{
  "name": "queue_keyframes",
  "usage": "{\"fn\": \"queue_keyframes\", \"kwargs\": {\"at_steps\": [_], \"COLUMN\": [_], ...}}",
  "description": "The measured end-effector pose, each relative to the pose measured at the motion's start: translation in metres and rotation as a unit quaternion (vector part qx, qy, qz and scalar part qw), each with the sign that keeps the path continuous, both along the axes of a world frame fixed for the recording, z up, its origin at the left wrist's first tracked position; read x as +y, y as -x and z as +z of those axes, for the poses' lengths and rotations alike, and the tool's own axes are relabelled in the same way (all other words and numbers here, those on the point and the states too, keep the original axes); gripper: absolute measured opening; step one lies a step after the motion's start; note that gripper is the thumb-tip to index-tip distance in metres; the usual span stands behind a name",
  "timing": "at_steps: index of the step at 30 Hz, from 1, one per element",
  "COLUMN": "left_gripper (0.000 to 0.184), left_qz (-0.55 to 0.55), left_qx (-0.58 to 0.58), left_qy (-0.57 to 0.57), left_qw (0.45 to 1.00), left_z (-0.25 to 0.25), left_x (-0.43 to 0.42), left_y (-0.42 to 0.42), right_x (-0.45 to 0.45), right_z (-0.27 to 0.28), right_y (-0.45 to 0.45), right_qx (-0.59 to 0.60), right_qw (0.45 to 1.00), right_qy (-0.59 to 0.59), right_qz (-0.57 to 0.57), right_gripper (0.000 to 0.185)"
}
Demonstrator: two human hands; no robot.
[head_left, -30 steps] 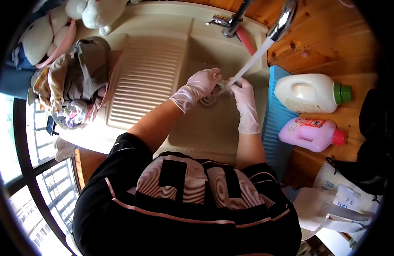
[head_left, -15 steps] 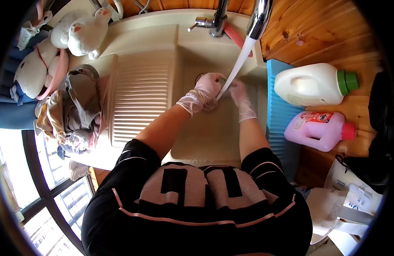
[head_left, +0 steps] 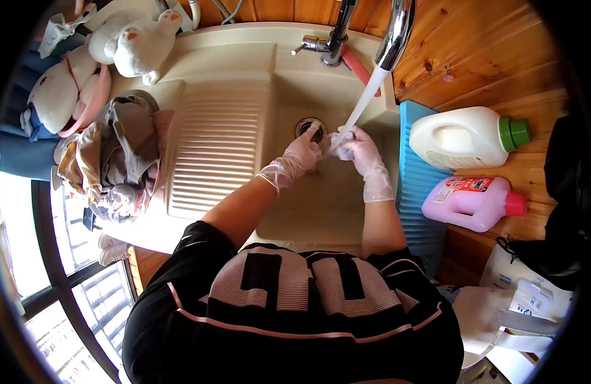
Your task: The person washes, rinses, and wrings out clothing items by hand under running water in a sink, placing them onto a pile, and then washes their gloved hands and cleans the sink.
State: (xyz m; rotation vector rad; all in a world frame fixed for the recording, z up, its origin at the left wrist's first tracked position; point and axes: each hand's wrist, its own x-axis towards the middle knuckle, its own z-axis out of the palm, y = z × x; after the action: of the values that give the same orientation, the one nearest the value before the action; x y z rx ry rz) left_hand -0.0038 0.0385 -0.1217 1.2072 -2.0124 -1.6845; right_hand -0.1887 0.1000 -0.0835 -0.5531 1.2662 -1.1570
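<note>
Both my hands wear thin, see-through whitish gloves and are low in the sink basin (head_left: 308,211). My left hand (head_left: 300,157) is beside the round drain (head_left: 310,128), one finger reaching toward it and the others bent inward. Under the stream of water (head_left: 366,96), my right hand (head_left: 364,157) is closed with curled fingers. Between the two hands is a small, pale, wet lump (head_left: 337,144); splashing water blurs it, so its kind does not show. Water runs onto it from the chrome spout (head_left: 395,38).
A ribbed washboard (head_left: 212,150) adjoins the basin on the left, with piled clothes (head_left: 123,147) and white plush toys (head_left: 145,48) beyond. To the right are a blue ribbed board (head_left: 417,185), a white bottle (head_left: 462,137) and a pink bottle (head_left: 471,203). A tap lever (head_left: 311,43) sits behind.
My hands have come slightly toward me and turned, uncovering the drain. The right hand has moved under the stream with the pale lump. The whole view has shifted slightly.
</note>
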Motion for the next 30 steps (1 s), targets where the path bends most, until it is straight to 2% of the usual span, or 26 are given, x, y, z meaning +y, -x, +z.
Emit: {"fn": "queue_keyframes", "kwargs": {"at_steps": [1,2,4,5,6,7,8,9,10,12,15,17,21,23,24,25,26,27,28,29,30], "left_gripper": [0.057,0.059,0.054,0.051,0.048,0.045,0.042,0.032,0.032,0.032,0.03,0.03,0.028,0.024,0.022,0.02,0.021,0.023,0.024,0.027,0.026], "left_qz": [0.005,0.008,0.019,0.006,-0.005,-0.032,-0.058,-0.032,-0.03,-0.027,-0.028,0.038,0.106,0.048,0.018,-0.028,-0.018,-0.006,0.004,0.009,-0.017], "left_qx": [0.016,0.033,0.149,0.177,0.2,0.195,0.19,0.203,0.211,0.226,0.273,0.221,0.168,0.12,0.093,-0.015,0.0,0.017,0.034,0.061,0.041], "left_qy": [-0.02,-0.04,-0.207,-0.255,-0.303,-0.317,-0.332,-0.35,-0.356,-0.367,-0.418,-0.4,-0.314,-0.117,-0.018,0.1,0.109,0.12,0.131,0.036,0.056], "left_qw": [1.0,0.999,0.967,0.951,0.932,0.927,0.922,0.914,0.91,0.902,0.866,0.889,0.928,0.985,0.995,0.994,0.994,0.993,0.991,0.997,0.997], "left_z": [-0.003,-0.006,-0.009,-0.011,-0.002,0.038,0.061,0.064,0.069,0.079,0.067,0.073,0.09,0.089,0.095,0.102,0.11,0.117,0.12,0.115,0.114], "left_x": [-0.001,-0.002,-0.007,-0.008,-0.008,-0.003,0.002,0.005,0.006,0.006,0.002,0.003,0.003,-0.007,-0.009,-0.01,-0.008,-0.008,-0.01,-0.016,-0.014], "left_y": [-0.003,-0.005,-0.007,-0.008,-0.009,-0.011,-0.012,-0.012,-0.012,-0.014,-0.012,-0.004,0.012,0.015,0.016,0.021,0.022,0.025,0.027,0.031,0.03], "right_x": [0.002,0.003,0.006,0.007,0.009,0.011,0.014,0.017,0.019,0.023,0.027,0.027,0.026,0.029,0.031,0.033,0.036,0.037,0.033,0.032,0.032], "right_z": [0.016,0.028,0.053,0.051,0.045,0.042,0.044,0.045,0.047,0.051,0.067,0.067,0.05,0.033,0.027,0.022,0.016,0.037,0.037,0.036,0.035], "right_y": [0.006,0.003,-0.005,-0.005,-0.004,-0.004,-0.006,-0.008,-0.01,-0.012,-0.018,-0.019,-0.014,-0.002,0.003,0.009,0.013,0.01,0.008,0.005,-0.001], "right_qx": [-0.067,-0.098,-0.21,-0.226,-0.242,-0.259,-0.258,-0.258,-0.257,-0.196,-0.07,0.026,0.183,0.268,0.347,0.424,0.497,0.437,0.421,0.401,0.38], "right_qw": [0.997,0.993,0.971,0.967,0.963,0.958,0.959,0.96,0.961,0.975,0.994,0.995,0.981,0.96,0.936,0.904,0.865,0.896,0.907,0.913,0.912], "right_qy": [0.028,0.065,0.109,0.109,0.11,0.109,0.108,0.106,0.104,0.1,0.085,0.087,0.07,0.028,0.001,-0.029,-0.059,-0.075,0.004,0.079,0.153], "right_qz": [0.035,0.011,0.037,0.044,0.05,0.056,0.039,0.021,0.003,0.014,0.019,0.028,-0.011,-0.077,-0.06,-0.04,-0.018,-0.013,-0.008,-0.004,0.001], "right_gripper": [0.036,0.042,0.047,0.047,0.046,0.046,0.045,0.044,0.043,0.039,0.032,0.023,0.027,0.028,0.03,0.032,0.033,0.04,0.044,0.048,0.051]}}
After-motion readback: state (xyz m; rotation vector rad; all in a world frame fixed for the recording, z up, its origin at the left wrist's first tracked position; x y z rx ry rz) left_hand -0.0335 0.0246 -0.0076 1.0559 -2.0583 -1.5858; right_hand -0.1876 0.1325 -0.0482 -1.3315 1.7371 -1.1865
